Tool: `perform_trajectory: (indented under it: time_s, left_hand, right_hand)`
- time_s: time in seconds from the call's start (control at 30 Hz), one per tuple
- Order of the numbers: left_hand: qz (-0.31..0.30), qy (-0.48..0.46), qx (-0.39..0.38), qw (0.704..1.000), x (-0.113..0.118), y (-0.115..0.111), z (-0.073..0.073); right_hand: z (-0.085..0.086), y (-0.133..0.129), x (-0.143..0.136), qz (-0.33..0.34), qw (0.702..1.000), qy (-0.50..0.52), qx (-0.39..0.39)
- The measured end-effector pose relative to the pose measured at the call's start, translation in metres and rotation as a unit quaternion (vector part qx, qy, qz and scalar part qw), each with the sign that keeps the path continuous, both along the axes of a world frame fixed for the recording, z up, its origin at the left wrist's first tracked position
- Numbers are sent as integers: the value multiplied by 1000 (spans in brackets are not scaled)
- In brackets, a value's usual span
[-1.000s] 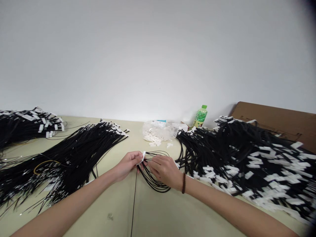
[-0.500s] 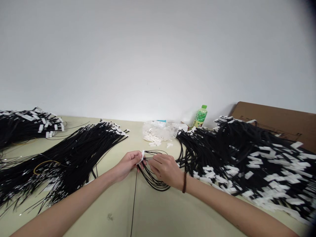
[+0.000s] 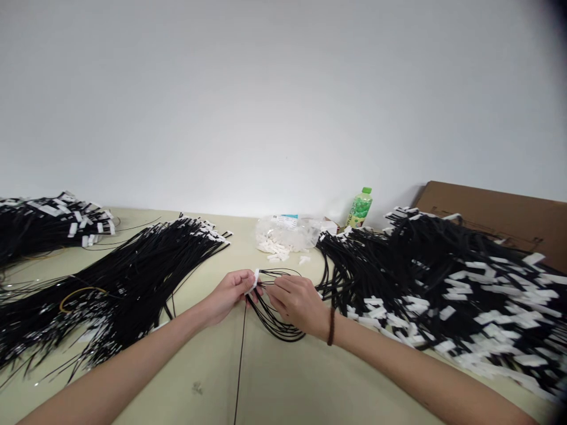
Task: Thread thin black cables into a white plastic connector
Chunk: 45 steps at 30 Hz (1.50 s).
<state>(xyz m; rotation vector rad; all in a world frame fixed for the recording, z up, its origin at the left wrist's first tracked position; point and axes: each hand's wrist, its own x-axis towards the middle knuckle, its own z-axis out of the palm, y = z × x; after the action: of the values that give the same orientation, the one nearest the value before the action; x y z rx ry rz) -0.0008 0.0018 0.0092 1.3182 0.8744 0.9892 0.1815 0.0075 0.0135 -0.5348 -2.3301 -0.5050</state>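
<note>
A small white connector (image 3: 254, 281) is pinched between the thumb and fingers of my left hand (image 3: 229, 295). Thin black wires (image 3: 275, 329) run from it and loop to the right, sagging just above the table. My right hand (image 3: 297, 300) has its fingers closed at these wires, a short way right of the connector. Its fingertips partly hide what they grip; some wires pass behind the hand.
Bundles of black cables (image 3: 150, 271) with white ends lie on the left. A larger cable heap (image 3: 425, 260) covers the right. Behind my hands are a clear bag (image 3: 287, 233) of white connectors and a green-capped bottle (image 3: 359, 208). Cardboard (image 3: 496, 215) leans at the wall.
</note>
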Motion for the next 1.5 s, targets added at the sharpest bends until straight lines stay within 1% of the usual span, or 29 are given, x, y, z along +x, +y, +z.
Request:
perform_trajectory:
  time_s: [0.6,1.5]
  left_hand:
    - [-4,3,8,1000,-1,1,-1]
    - [5,7,1,1000,1,-1,1]
  right_hand:
    - [-1,-1,0,2,1000,2,6]
    - [-1,-2,0,5,1000,6,-8]
